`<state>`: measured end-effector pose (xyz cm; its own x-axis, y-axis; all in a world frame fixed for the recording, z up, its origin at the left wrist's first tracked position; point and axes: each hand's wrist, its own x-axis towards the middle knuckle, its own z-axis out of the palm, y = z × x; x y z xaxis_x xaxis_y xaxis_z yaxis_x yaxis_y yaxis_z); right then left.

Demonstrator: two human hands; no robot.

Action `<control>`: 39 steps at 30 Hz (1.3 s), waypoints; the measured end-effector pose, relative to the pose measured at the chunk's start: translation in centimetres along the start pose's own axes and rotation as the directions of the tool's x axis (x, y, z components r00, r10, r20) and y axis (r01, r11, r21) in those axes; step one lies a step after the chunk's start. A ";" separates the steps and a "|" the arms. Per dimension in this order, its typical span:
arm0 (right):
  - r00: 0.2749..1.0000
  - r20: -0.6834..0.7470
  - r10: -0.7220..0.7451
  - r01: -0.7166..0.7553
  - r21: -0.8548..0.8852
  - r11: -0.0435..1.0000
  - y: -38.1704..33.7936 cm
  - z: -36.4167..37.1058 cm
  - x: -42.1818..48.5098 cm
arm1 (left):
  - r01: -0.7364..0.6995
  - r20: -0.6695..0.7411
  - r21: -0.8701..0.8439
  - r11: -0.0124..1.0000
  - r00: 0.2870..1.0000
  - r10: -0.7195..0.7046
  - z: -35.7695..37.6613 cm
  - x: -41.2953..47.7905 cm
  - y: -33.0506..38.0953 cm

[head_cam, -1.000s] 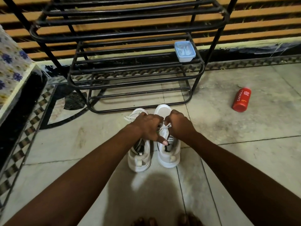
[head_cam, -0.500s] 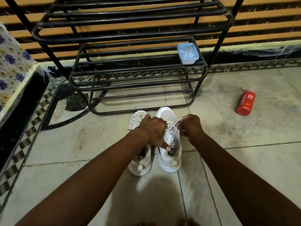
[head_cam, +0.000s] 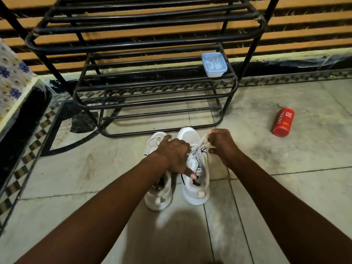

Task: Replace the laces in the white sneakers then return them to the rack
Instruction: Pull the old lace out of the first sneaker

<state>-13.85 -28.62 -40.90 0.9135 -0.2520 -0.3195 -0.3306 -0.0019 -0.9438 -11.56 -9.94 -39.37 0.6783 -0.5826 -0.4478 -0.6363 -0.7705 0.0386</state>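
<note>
White sneakers (head_cam: 194, 195) in the head view, side by side on grey floor (head_cam: 285, 187), toes toward a black metal rack (head_cam: 133, 45) just beyond, heels toward the viewer. Not on any shelf yet.

Both arms reaching down to the pair. Left hand (head_cam: 174, 155) lying across the left sneaker (head_cam: 159, 197) and onto the right sneaker (head_cam: 187, 136), fingers curled down, one finger straight with its tip at the shoe mouth. Lace (head_cam: 202, 143) strands running in under the knuckles, so probably gripped there, though the hold itself is hidden. Right hand (head_cam: 222, 143) just right of the same shoe, closed in a fist, pinching a loop of lace and holding it out sideways, with the strands stretched between the two hands.

Left sneaker with lace lying loose over its toe; whether fully threaded, unclear.

On a middle rack shelf, far right: small pale-blue tub (head_cam: 214, 63). Well to the right on the floor: red bottle (head_cam: 282, 121) on its side.

Step in hand, by the look of it: tightening or tying the lace on the right sneaker. Next move likely calling for an even pull from both sides, then a knot, without dragging the shoe. After that, a check of the left sneaker and a lift of both onto a shelf.
</note>
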 end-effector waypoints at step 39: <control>0.835 0.052 -0.547 0.528 -0.352 0.773 -1.8 -3.1 -2.7 | 0.049 0.018 -0.032 0.998 0.999 -0.048 0.0 -0.2 0.4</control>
<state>-16.48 -30.97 -38.07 0.9562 -0.1596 0.2453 0.1433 -0.4755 -0.8680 -11.96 -10.11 -39.31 0.7016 -0.5400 -0.4649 -0.5902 -0.8060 0.0455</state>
